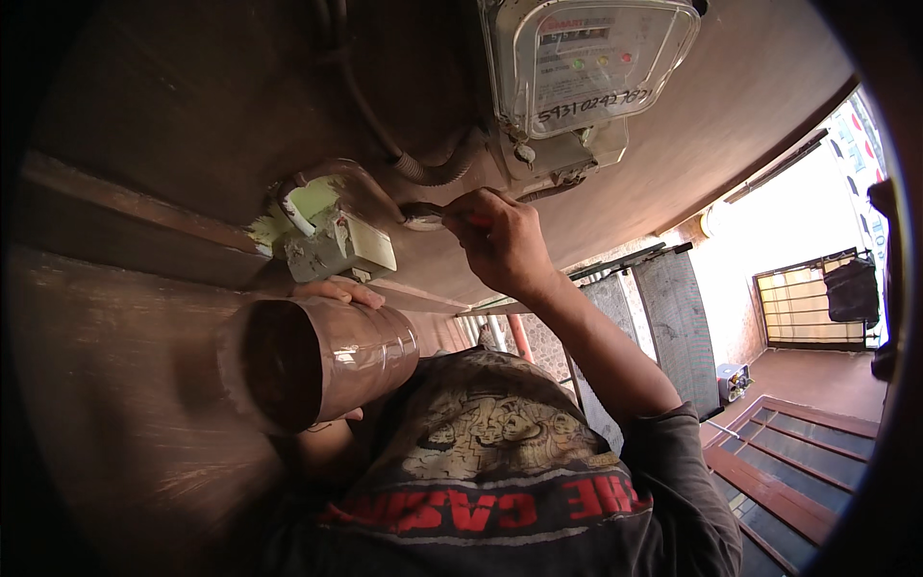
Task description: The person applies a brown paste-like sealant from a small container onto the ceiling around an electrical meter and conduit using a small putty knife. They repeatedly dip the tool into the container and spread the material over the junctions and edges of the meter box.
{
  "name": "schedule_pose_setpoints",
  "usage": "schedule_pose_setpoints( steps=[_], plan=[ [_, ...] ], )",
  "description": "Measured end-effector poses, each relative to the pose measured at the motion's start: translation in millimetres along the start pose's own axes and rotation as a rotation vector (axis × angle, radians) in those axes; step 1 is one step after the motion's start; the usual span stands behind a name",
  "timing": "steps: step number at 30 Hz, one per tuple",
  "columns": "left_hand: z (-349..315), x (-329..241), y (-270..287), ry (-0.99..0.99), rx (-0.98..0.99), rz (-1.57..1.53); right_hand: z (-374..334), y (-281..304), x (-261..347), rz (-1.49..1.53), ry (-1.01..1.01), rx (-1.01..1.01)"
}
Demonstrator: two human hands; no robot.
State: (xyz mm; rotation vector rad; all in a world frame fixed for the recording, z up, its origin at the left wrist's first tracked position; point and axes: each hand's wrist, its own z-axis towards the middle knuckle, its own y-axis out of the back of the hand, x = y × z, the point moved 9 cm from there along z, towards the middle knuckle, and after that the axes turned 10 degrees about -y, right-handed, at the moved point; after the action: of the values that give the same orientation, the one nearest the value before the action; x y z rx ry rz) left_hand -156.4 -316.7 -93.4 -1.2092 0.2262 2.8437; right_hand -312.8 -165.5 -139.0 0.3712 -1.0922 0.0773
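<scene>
My left hand (341,291) is wrapped round a cut-open clear plastic bottle (370,351), tilted on its side toward me. Brown paint coats its walls, and its wide mouth is dark inside. My right hand (500,240) is raised to the brown wall (423,279), pinching a small paintbrush (423,221). A bit of orange shows between the fingers, and the brush's tip rests at or very near a brown cable (370,185). Left of the brush, a pale, paint-smeared box (341,248) is fixed to the wall beside a light green unpainted patch (315,199).
An electricity meter (591,72) with a clear cover is mounted above my right hand. Ridged conduit (437,173) curves down beside it. A wooden ledge (144,204) runs along the left wall. To the right are grey panels (678,327) and a barred window (812,298).
</scene>
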Motion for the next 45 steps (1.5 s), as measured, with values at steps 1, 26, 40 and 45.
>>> schedule_pose_setpoints(
  steps=[1,26,40,45],
  plan=[
    [0.0,-0.2,0.3,0.002,-0.002,0.01,0.0,-3.0,2.0,0.055,0.015,0.049],
    [-15.2,-6.9,2.0,-0.136,0.067,0.022,49.5,-0.1,164.8,-0.176,0.554,0.046],
    [-28.7,-2.7,18.7,-0.272,0.011,-0.13,59.7,23.3,151.6,-0.076,0.179,0.07],
    [-39.4,2.6,16.2,0.06,-0.19,-0.06,31.7,45.4,162.8,0.347,0.036,0.141]
  ],
)
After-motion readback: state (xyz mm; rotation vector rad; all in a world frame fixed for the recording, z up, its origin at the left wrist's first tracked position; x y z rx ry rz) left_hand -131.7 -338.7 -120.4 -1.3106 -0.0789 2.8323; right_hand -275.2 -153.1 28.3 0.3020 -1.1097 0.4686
